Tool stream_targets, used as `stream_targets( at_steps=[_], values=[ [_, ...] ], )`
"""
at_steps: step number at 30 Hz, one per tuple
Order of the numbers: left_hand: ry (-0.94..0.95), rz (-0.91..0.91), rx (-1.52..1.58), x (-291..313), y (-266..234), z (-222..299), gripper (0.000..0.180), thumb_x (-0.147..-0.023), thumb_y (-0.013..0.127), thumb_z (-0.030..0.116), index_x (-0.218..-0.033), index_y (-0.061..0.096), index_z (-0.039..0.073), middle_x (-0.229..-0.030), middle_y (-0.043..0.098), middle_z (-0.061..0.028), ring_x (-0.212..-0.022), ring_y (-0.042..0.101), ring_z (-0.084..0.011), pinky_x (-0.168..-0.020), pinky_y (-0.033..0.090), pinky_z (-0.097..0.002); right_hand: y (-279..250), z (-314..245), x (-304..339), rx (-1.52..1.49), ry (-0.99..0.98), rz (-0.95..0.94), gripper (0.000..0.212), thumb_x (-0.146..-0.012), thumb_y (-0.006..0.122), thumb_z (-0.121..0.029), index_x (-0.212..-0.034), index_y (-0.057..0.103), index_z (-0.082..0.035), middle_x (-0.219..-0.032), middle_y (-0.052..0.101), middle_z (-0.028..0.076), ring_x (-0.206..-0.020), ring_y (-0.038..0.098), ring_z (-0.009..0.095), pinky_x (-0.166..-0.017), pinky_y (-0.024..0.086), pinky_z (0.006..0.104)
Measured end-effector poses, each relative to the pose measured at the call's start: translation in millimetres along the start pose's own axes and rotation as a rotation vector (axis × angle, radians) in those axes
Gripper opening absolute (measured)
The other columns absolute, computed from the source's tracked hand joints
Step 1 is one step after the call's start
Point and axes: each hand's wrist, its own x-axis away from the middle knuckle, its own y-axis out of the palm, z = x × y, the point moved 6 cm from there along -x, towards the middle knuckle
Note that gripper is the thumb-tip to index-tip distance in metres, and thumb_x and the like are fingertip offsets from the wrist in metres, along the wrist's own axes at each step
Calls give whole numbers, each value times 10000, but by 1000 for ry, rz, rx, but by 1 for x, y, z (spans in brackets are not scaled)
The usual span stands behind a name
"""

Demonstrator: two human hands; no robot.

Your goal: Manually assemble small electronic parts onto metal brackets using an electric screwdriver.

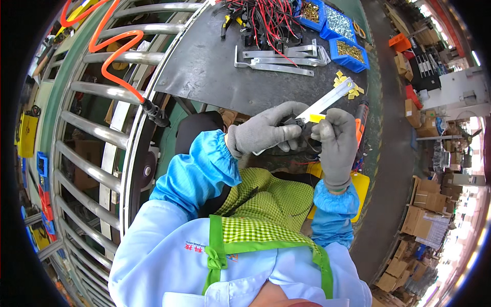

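My left hand (271, 128), in a grey glove, is closed round a flat silver metal bracket (327, 99) that slants up to the right over the table edge. A small black part (298, 122) shows by its fingertips, partly hidden by the glove. Fingers and thumb of my gloved right hand (338, 146) pinch a small yellow piece (316, 118), which lies against or just over the bracket's near end; I cannot tell whether they touch. Beyond the bracket's far end lies a loose pile of similar yellow pieces (338, 80).
On the dark table (204, 71) lie more metal brackets (286, 64) and a heap of red and black wires (266, 20). Blue bins (350, 53) hold small metal hardware. An orange-and-black tool (361, 120) stands at right. A coiled orange hose (115, 56) hangs over the roller conveyor (97, 133) at left.
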Motion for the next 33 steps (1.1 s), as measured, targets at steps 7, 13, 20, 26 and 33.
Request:
stream_targets(
  at_steps=[7, 13, 20, 26, 33],
  values=[
    [28, -35, -23, 0, -2, -2, 441, -974, 579, 204, -1351, 423, 35, -963, 616, -67, -819, 632, -113, -689, 549, -252, 10, -1, -1, 251, -63, -131, 140, -896, 627, -45, -1031, 626, -6, -859, 630, 96, -727, 631, 169, -647, 508, 301],
    [-8, -51, -54, 3, -2, -1, 405, -977, 580, 222, -1309, 445, 34, -951, 603, -65, -813, 634, -118, -681, 555, -258, 12, -34, -1, 646, -348, -277, 224, -845, 656, -29, -1067, 667, -54, -1032, 616, 122, -801, 627, 242, -691, 512, 341],
    [-21, -147, -86, 5, 2, -5, 358, -976, 580, 200, -1280, 467, 49, -915, 608, -56, -790, 644, -125, -658, 565, -268, 9, -44, -7, 731, -360, -379, 270, -806, 693, -55, -1069, 676, -111, -1187, 548, 112, -855, 654, 259, -713, 546, 367],
    [-54, -171, -162, 5, 5, -8, 359, -978, 582, 216, -1274, 466, 49, -906, 613, -71, -758, 650, -126, -635, 566, -268, 8, -34, -8, 686, -309, -486, 246, -803, 702, -79, -1044, 678, -122, -1091, 574, 81, -828, 667, 273, -689, 557, 368],
    [-56, -185, -211, 5, 7, -11, 356, -984, 573, 236, -1269, 473, 47, -898, 618, -74, -761, 656, -127, -630, 566, -267, 7, -33, -7, 676, -254, -508, 248, -794, 702, -74, -1036, 679, -120, -1028, 563, 73, -835, 664, 255, -684, 551, 364]
  ],
)
